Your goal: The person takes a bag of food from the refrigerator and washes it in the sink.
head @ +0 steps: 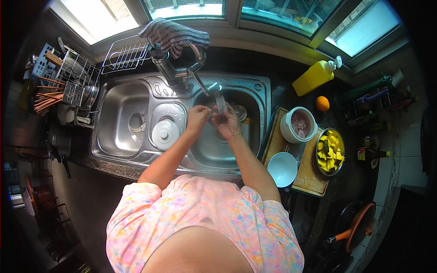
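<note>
Both hands are over the right basin [211, 152] of a stainless steel sink. Water [221, 104] runs from the faucet spout [214, 87] onto my right hand [228, 123], which is palm up with its fingers apart and slightly curled. No object shows in that palm. My left hand [199, 117] is just left of the stream, its fingertips drawn together; whether they pinch something small is unclear. Beside the right hand, a small round dish [240, 112] sits in the basin, with an orange-yellow scrap [246, 121] near it. A white lid [165, 134] lies in the small middle basin.
Right of the sink, a cutting board [309, 177] carries a white pot [286, 128] of raw meat and a white bowl [282, 169]. Beyond are a bowl of yellow chunks [330, 150], an orange [322, 103] and a yellow pump bottle [313, 78]. A dish rack [73, 92] stands left.
</note>
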`<state>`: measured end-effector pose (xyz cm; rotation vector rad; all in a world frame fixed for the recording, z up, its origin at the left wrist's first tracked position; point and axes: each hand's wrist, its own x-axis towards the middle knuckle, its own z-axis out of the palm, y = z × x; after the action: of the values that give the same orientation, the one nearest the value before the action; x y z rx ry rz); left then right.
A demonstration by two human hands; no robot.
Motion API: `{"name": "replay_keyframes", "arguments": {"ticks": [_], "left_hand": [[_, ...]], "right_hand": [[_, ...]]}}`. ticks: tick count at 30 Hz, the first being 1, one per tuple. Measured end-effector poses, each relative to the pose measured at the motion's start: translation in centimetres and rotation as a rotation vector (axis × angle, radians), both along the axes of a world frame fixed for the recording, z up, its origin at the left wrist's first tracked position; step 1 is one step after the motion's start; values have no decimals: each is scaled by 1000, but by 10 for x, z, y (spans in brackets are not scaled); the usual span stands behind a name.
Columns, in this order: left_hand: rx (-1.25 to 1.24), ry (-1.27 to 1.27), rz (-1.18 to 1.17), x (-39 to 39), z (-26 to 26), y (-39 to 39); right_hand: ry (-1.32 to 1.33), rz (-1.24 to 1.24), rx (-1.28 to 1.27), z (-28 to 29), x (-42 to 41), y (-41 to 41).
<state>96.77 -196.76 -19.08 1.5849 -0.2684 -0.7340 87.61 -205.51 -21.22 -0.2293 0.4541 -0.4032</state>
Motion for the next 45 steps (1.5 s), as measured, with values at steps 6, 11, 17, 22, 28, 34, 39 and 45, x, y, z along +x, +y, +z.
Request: {"name": "replay_keyframes", "arguments": {"ticks": [6,11,17,22,28,34,39,45], "left_hand": [[1,147,83,12,-3,-1],[-115,391,310,49,-10,-12],[-167,494,383,84,-11,-24],[-183,444,190,102,-13,-28],[-148,448,167,113,-4,-26],[-159,444,161,122,37,-26],[-221,483,178,121,46,-31],[-408,454,170,86,28,-18]], "right_hand": [[9,47,18,8,3,-4],[262,82,-14,35,8,-5],[387,102,-169,29,9,-2],[555,25,-230,30,11,4],[654,-83,-227,24,4,2],[722,-157,-195,13,-9,0],[701,-188,-179,10,-13,2],[729,-213,-196,19,-15,9]]}}
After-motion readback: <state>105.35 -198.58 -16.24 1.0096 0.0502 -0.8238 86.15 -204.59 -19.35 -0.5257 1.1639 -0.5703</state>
